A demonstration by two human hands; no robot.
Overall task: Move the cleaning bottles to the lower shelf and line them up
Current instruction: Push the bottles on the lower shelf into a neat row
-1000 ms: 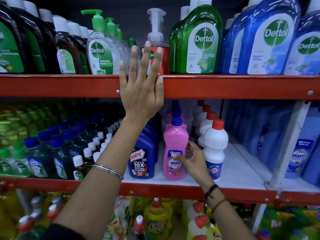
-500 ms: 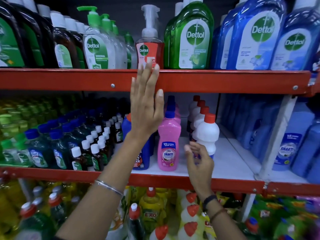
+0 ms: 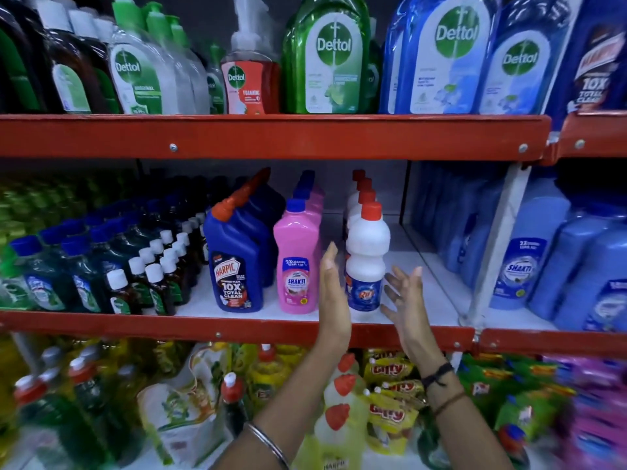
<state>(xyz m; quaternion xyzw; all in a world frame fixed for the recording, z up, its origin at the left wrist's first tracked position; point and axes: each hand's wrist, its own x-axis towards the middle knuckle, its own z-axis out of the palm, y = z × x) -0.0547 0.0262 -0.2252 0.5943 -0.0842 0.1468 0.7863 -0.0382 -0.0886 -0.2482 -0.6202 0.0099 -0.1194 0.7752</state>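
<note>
White plastic sits between my palms: the front white bottle (image 3: 367, 262) with its red cap stands upright on the middle shelf (image 3: 237, 325), near the front lip. My left hand (image 3: 334, 293) is flat and edge-on, fingers straight and together, just beside the bottle's left flank; whether it touches I cannot tell. My right hand (image 3: 403, 300) is spread wide on the other side, fingers splayed, close to the label but apart from it. Neither hand has hold of anything.

Closing both palms on that narrow-waisted body looks like my next move, and the risk lies in the squeeze. If one palm lands before the other, I would shove the bottle sideways into the pink bottle (image 3: 296, 262) standing just to its left, and that one could lean onto the blue Harpic bottle (image 3: 237, 262) beside it. More white bottles are queued right behind mine, so a push backward might topple the row.

Smooth plastic pressed between flat palms may also slip; a drop over the red lip would land among the pouches (image 3: 390, 391) and bottles on the lower shelf below, where these are meant to be lined up. Clear space at that level is hard to make out from here.
</note>
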